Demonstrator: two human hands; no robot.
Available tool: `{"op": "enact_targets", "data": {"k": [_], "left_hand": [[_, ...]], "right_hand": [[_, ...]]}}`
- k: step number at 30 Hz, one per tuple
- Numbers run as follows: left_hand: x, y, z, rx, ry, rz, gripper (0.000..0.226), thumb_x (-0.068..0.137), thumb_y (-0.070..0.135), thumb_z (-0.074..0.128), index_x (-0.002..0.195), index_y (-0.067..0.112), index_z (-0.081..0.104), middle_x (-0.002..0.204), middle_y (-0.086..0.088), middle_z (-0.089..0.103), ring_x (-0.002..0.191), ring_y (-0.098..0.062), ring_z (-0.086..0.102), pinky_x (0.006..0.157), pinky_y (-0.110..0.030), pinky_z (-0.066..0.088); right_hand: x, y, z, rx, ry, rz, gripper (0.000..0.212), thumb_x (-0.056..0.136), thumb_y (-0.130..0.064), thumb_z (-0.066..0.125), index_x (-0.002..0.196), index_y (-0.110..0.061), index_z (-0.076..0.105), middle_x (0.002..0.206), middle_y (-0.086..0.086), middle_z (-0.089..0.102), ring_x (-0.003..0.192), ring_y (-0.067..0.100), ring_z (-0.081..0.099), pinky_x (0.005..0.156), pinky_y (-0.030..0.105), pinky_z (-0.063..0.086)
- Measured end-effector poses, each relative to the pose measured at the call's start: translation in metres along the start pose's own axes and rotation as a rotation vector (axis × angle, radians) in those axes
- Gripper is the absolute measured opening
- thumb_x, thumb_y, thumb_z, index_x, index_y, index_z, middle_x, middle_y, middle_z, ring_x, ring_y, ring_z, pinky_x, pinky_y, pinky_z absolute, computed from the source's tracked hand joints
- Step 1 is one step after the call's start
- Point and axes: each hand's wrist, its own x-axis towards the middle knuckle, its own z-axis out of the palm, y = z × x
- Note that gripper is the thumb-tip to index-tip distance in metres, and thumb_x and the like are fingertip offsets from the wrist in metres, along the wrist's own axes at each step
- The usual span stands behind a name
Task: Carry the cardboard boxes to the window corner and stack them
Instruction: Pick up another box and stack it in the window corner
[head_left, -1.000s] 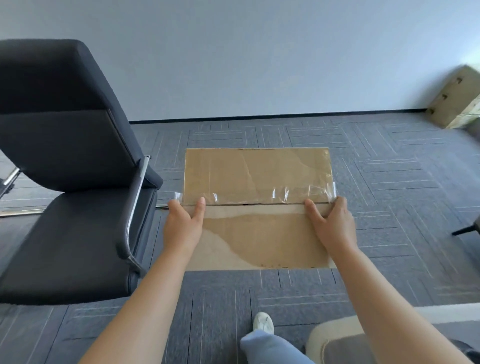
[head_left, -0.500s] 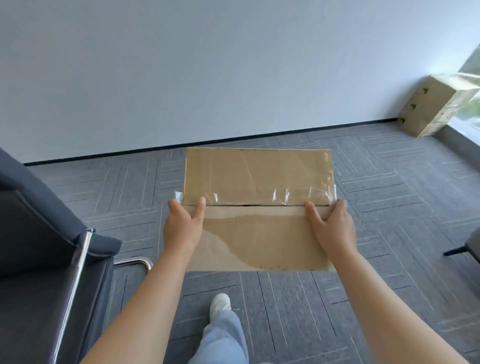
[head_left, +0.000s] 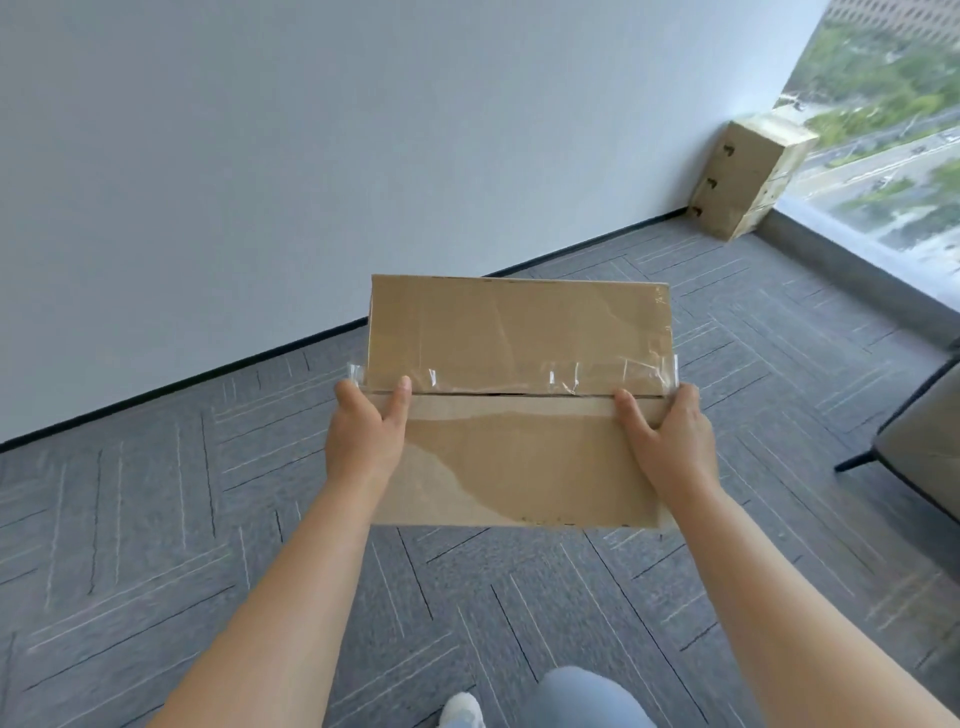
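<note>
While arms reach forward | left hand (head_left: 366, 434) and right hand (head_left: 670, 441) clasp cardboard box (head_left: 519, 400) ends, thumbs on top | stacked boxes (head_left: 743, 176) upper right

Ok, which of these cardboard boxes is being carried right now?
The flat taped box, gripped at its ends by the left hand and right hand. The others sit in the corner stack.

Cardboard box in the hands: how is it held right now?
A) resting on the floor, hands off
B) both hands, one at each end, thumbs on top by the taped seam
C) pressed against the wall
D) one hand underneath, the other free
B: the left hand and right hand grip opposite ends of the cardboard box, thumbs on top near the clear tape, with the box above the carpet.
</note>
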Motion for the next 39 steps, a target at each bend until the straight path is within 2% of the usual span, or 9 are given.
{"op": "enact_targets", "data": {"k": [5,10,16,19,23,26,29,34,39], "left_hand": [[0.066,0.041,0.046,0.006,-0.078,0.057,0.053,0.091,0.049,0.044,0.115,0.003,0.037,0.108,-0.015,0.059,0.094,-0.033,0.058,0.071,-0.036,0.044],[0.131,0.092,0.105,0.034,-0.097,0.119,0.054,0.092,0.047,0.043,0.120,0.001,0.036,0.097,-0.004,0.049,0.082,-0.023,0.047,0.067,-0.031,0.037],[0.206,0.171,0.181,0.032,-0.138,0.149,0.054,0.092,0.049,0.042,0.118,0.003,0.033,0.096,-0.006,0.050,0.084,-0.028,0.053,0.064,-0.033,0.041],[0.234,0.211,0.216,0.014,-0.153,0.157,0.051,0.092,0.047,0.043,0.117,0.004,0.034,0.097,-0.005,0.048,0.081,-0.025,0.050,0.065,-0.032,0.040],[0.274,0.254,0.260,0.028,-0.183,0.175,0.053,0.092,0.048,0.043,0.118,0.002,0.034,0.104,-0.011,0.054,0.091,-0.031,0.056,0.068,-0.034,0.042],[0.306,0.283,0.293,0.009,-0.223,0.189,0.054,0.091,0.048,0.044,0.118,0.002,0.034,0.110,-0.015,0.056,0.090,-0.031,0.055,0.071,-0.037,0.045],[0.344,0.314,0.330,0.003,-0.257,0.212,0.059,0.091,0.050,0.044,0.122,0.001,0.033,0.113,-0.016,0.055,0.098,-0.034,0.055,0.075,-0.039,0.046],[0.426,0.370,0.391,0.009,-0.312,0.269,0.055,0.092,0.047,0.043,0.120,0.000,0.033,0.098,-0.009,0.050,0.081,-0.024,0.048,0.062,-0.031,0.037],[0.516,0.434,0.447,0.015,-0.355,0.314,0.055,0.093,0.046,0.043,0.122,0.000,0.033,0.102,-0.007,0.049,0.083,-0.022,0.045,0.067,-0.031,0.035]], "right_hand": [[0.069,0.000,0.003,-0.010,0.077,0.060,0.047,0.085,-0.050,0.057,0.097,-0.009,0.038,0.092,0.008,0.050,0.085,0.027,0.049,0.075,0.039,0.043],[0.159,0.009,0.007,0.005,0.088,0.087,0.046,0.085,-0.051,0.056,0.099,-0.011,0.038,0.092,0.007,0.052,0.085,0.026,0.050,0.072,0.037,0.042],[0.284,0.017,-0.013,0.040,0.114,0.108,0.048,0.085,-0.051,0.056,0.103,-0.010,0.040,0.095,0.006,0.051,0.086,0.024,0.048,0.072,0.035,0.040],[0.339,0.021,-0.026,0.045,0.126,0.123,0.050,0.085,-0.051,0.056,0.108,-0.009,0.040,0.097,0.005,0.051,0.087,0.024,0.049,0.074,0.036,0.041],[0.399,0.026,-0.038,0.064,0.149,0.153,0.048,0.084,-0.051,0.057,0.104,-0.010,0.041,0.097,0.005,0.052,0.088,0.024,0.050,0.073,0.035,0.042],[0.442,0.032,-0.044,0.063,0.180,0.185,0.048,0.085,-0.050,0.057,0.106,-0.010,0.041,0.097,0.004,0.051,0.088,0.023,0.048,0.073,0.034,0.039],[0.491,0.035,-0.046,0.037,0.221,0.214,0.048,0.085,-0.051,0.056,0.106,-0.011,0.041,0.098,0.004,0.051,0.088,0.023,0.048,0.073,0.034,0.038],[0.589,0.030,-0.039,0.028,0.282,0.255,0.051,0.085,-0.051,0.056,0.109,-0.009,0.042,0.098,0.004,0.050,0.088,0.023,0.047,0.073,0.034,0.038],[0.693,0.015,-0.035,0.049,0.327,0.308,0.052,0.084,-0.051,0.057,0.113,-0.010,0.042,0.099,0.003,0.051,0.089,0.023,0.050,0.072,0.035,0.041]]}}
